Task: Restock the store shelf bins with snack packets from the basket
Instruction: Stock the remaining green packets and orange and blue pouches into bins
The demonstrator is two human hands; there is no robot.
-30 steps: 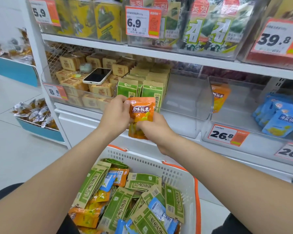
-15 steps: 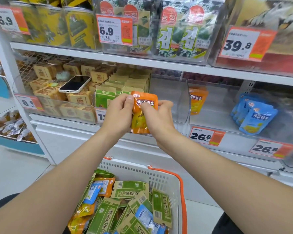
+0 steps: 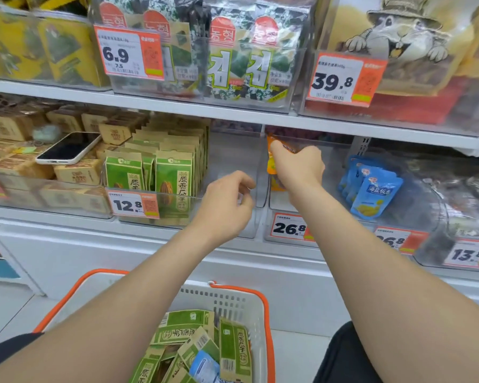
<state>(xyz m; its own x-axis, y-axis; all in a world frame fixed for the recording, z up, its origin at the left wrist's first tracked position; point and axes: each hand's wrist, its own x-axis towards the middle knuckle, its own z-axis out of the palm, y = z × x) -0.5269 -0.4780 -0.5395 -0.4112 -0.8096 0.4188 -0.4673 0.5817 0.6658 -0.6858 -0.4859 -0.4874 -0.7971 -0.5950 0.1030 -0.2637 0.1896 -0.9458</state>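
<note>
Our right hand [image 3: 299, 168] reaches over the front edge of the clear bin [image 3: 268, 205], the one whose price tag [image 3: 288, 228] reads 26.8. Its fingers and thumb are closed tight on the top of an orange packet [image 3: 272, 161]. The packet hangs from that pinch at the bin's left wall with its long axis roughly upright, ahead and to the left of the knuckles. We cannot tell whether the orange lower down is the same packet or another one in the bin.

The move turns on one relation: the bin floor lies below and behind the packet, so in our judgement it needs lowering and a release, upright against the wall.

Our left hand [image 3: 227, 203] hovers near the neighbouring bin's front edge, fingers loosely curled and holding nothing. It is farther from the packet than the right. Green packets [image 3: 234, 352] lie in the basket [image 3: 266, 302] below, so the restocking looks far from finished.
</note>
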